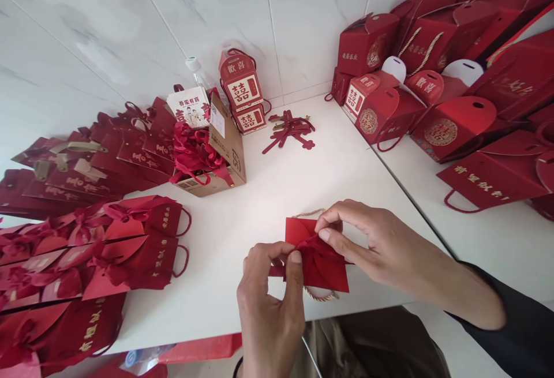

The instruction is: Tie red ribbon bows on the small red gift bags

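A red box (333,277) with gold rope handles lies near the table's front edge. Across its top runs a dark red ribbon (309,248), gathered at the middle. My left hand (274,291) pinches the ribbon between thumb and index finger at the box's left side. Over the right part of the box, my right hand (363,239) has thumb and fingertips closed on the ribbon near the top. The fingertips hide part of the ribbon's middle.
A cardboard box (231,158) of red ribbons stands at the back left, near red cutouts (289,130). Rows of ribboned red boxes (125,268) fill the left. More red boxes (454,127) crowd the right, beyond a table seam.
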`<state>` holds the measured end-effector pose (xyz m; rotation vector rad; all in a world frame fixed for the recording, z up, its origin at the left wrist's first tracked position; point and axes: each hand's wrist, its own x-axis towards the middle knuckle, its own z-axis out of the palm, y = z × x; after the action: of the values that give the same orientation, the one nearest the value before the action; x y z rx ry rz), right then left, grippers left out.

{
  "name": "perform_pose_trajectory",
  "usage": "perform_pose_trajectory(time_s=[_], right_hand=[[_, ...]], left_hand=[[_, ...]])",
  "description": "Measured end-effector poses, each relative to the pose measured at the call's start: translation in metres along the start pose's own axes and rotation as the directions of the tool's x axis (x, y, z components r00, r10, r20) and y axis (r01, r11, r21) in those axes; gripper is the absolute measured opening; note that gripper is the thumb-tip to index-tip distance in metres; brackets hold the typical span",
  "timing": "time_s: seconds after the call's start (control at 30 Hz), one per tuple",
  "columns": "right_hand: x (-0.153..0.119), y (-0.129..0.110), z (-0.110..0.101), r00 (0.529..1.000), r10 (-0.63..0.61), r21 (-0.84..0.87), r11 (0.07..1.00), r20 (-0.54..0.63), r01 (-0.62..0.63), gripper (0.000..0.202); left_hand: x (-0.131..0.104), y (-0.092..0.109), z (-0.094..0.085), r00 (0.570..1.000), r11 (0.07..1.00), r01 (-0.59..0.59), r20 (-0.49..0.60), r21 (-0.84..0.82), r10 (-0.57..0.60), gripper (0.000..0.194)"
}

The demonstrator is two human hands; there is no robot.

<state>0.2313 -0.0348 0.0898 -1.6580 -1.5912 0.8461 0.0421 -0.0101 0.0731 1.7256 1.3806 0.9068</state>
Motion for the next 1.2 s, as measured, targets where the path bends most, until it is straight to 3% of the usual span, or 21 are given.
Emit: perform_pose_trajectory(time_s=[0.13,0.37,0.7,0.9,1.2], right_hand=[[-0.001,0.007,-0.001,0.998,0.004,-0.046,0.999,-0.061,-0.006,0.019],[-0.009,0.021,-0.003,0.991,0.042,-0.067,0.996,-0.126,-0.051,0.024],[-0.013,0.024,-0.002,0.987,0.073,-0.064,0.994,-0.146,-0.084,0.024],[-0.015,0.032,-0.002,0.982,0.098,-0.056,0.993,-0.163,-0.108,0.023],[-0.017,0.028,-0.002,0.980,0.101,-0.021,0.994,-0.170,-0.106,0.013]], left_hand=[[-0.003,-0.002,-0.004,1.000,1.000,0.010,0.014,0.026,-0.010,0.017],[-0.008,0.003,-0.006,0.987,0.986,0.163,0.006,0.025,-0.164,0.019],[-0.009,0.002,0.001,0.989,0.991,0.091,-0.106,-0.099,-0.102,0.007],[-0.008,0.004,-0.002,0.976,0.978,0.189,-0.095,-0.094,-0.197,0.013],[-0.007,-0.009,-0.005,0.980,0.978,0.190,-0.036,-0.087,-0.194,0.021]])
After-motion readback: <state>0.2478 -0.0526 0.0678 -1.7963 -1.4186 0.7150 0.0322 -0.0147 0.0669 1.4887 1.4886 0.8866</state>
